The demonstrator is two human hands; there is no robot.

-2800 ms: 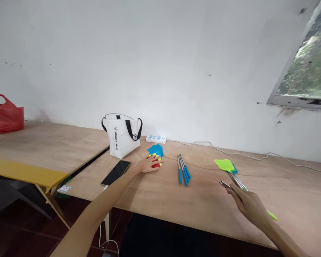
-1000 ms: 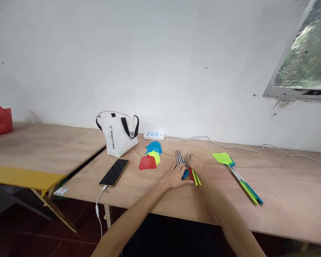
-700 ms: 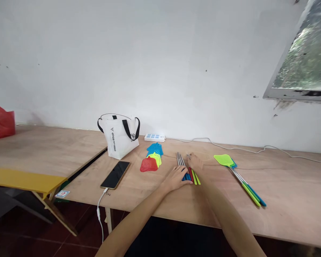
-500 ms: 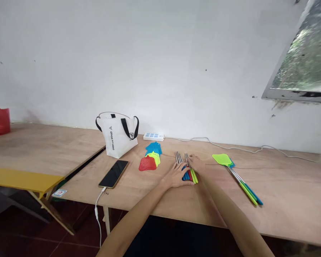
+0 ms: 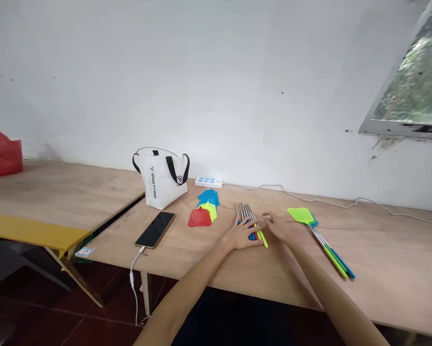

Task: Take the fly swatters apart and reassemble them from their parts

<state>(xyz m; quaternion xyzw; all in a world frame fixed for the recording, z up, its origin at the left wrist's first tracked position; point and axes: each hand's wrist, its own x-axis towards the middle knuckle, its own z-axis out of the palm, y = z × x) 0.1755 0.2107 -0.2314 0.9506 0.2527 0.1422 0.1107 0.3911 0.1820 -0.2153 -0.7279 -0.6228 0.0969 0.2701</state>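
Several fly swatter handles [image 5: 248, 210], metal rods with blue, red and yellow-green grips, lie side by side on the wooden table. My left hand [image 5: 242, 234] rests across their grips, fingers spread, covering part of them. Just right of the handles is my right hand [image 5: 276, 227], its fingers loosely bent and apart, the tips near the rods. To the left lie loose swatter heads: blue ones [image 5: 209, 197], a yellow-green one [image 5: 212, 209] and a red one [image 5: 200, 217]. Assembled fly swatters [image 5: 326, 245] with green and blue parts lie together further right.
On the left stand a white bag [image 5: 163, 182] with black straps and a phone [image 5: 155, 229] on a charging cable. A power strip [image 5: 209, 182] sits by the wall, its cord running right. Another table [image 5: 68, 187] holds a red plastic bag [image 5: 3, 154].
My right hand has come off the rods and moved slightly right. The rods' upper ends now show more fully, close together. My left hand stays on the grips.
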